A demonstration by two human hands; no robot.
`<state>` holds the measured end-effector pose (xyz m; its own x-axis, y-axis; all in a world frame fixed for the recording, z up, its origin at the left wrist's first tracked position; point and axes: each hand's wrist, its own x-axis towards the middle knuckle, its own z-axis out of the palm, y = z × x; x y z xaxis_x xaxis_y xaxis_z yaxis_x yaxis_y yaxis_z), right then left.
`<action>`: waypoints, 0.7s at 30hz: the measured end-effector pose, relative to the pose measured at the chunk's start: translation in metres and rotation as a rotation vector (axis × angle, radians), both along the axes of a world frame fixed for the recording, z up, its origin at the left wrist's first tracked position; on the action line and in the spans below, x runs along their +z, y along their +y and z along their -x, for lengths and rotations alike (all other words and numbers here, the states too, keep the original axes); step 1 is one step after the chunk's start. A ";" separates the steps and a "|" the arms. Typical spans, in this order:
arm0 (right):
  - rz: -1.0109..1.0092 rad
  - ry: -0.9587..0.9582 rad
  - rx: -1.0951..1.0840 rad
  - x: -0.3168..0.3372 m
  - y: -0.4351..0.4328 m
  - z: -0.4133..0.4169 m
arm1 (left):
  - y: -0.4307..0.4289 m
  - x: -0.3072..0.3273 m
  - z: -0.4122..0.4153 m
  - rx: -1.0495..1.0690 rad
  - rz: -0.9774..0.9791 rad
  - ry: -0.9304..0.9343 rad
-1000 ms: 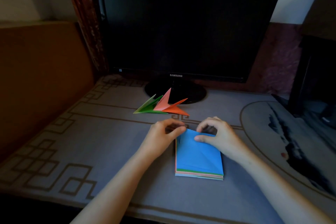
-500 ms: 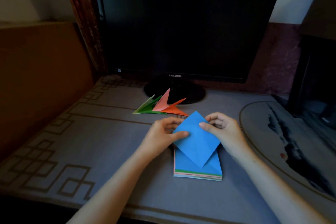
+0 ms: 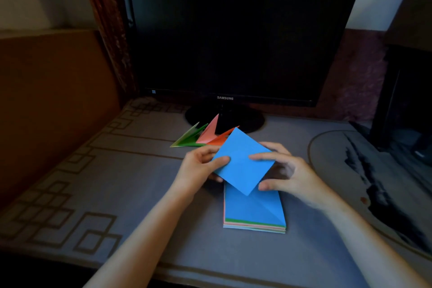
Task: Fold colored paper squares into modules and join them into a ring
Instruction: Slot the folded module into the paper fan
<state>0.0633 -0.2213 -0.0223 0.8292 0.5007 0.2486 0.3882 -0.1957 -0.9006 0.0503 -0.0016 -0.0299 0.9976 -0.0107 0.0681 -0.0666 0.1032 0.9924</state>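
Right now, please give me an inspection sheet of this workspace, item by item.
Surface: grey patterned table cloth, lying flat.
Job's things: blue sheet held above the paper stack; green, pink and orange folded modules lie behind.
Clutter: dark monitor stands at the back.
Hands: left hand pinches the sheet's left corner; right hand holds its right side, forefinger on top.
Cables: nothing seen.
Surroundings: curtain at left, dark furniture at right.

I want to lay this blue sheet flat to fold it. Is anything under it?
Yes. The paper stack lies on the table just below the blue sheet, which the left hand and right hand hold above it.
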 end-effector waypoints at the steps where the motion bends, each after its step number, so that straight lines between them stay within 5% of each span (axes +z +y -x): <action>1: 0.002 -0.013 -0.015 -0.001 0.001 0.000 | 0.000 0.000 0.000 -0.004 -0.001 0.002; 11: -0.300 -0.028 -0.240 -0.004 0.014 -0.004 | -0.008 0.007 0.007 -0.083 0.124 0.044; 21: -0.305 0.013 -0.325 -0.004 0.021 -0.002 | -0.010 0.001 0.005 -0.071 -0.073 -0.061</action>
<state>0.0649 -0.2000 -0.0262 0.9355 0.1189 0.3326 0.3383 -0.0307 -0.9405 0.0449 -0.0118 -0.0285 0.9882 -0.0884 0.1255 -0.1226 0.0372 0.9918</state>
